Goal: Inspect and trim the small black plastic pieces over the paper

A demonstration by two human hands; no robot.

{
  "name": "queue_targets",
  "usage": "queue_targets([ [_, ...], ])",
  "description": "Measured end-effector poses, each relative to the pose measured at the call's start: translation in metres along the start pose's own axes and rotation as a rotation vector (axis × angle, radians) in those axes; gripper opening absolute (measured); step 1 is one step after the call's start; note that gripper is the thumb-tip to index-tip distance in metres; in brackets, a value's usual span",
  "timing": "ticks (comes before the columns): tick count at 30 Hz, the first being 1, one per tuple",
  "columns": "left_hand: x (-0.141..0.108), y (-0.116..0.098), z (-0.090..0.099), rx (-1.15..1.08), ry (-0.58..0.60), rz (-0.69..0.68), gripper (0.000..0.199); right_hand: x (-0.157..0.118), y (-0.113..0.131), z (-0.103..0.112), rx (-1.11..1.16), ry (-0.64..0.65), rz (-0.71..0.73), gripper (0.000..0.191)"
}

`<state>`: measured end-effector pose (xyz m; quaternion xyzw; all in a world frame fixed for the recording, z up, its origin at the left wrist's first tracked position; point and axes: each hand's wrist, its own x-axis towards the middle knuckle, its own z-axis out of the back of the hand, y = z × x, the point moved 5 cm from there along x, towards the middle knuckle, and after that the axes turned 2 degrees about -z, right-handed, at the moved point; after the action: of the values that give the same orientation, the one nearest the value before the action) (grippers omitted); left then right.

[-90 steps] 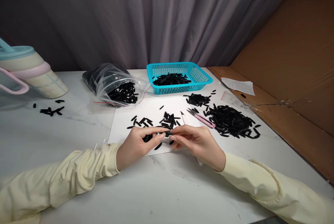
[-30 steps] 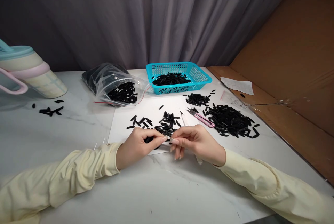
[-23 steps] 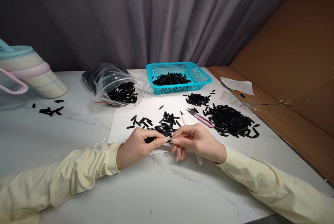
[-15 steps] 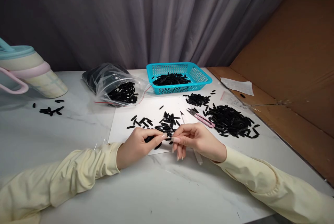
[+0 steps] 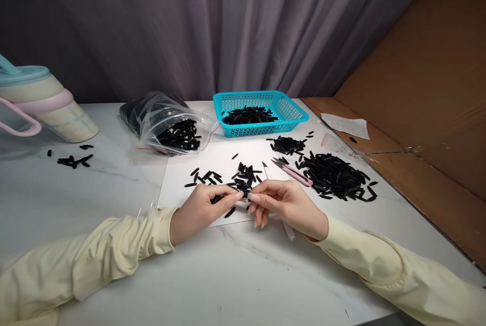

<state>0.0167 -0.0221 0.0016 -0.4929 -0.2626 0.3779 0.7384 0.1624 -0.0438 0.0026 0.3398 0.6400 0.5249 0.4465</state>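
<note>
Closely facing each other, the left hand [image 5: 203, 209] and right hand [image 5: 286, 207] each bring thumb to forefinger; whether they pinch a piece is unclear. Loose black pieces [image 5: 247, 176] lie just beyond on white paper [image 5: 174, 189], atop a marbled table [image 5: 228, 275] before a gray curtain [image 5: 243, 22], cardboard [image 5: 425, 63] at right.
</note>
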Motion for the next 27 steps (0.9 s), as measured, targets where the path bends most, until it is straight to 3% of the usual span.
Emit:
queue_targets([
  [12, 0.0021, 0.0023, -0.0005, -0.154, -0.036, 0.177, 0.031, 0.0042, -0.0032, -0.0008, 0.084, 0.035, -0.078, 0.033],
  [27, 0.0018, 0.0063, -0.0003, -0.204, -0.021, 0.174, 0.034, 0.0027, -0.002, -0.0053, 0.144, 0.078, -0.136, 0.035],
])
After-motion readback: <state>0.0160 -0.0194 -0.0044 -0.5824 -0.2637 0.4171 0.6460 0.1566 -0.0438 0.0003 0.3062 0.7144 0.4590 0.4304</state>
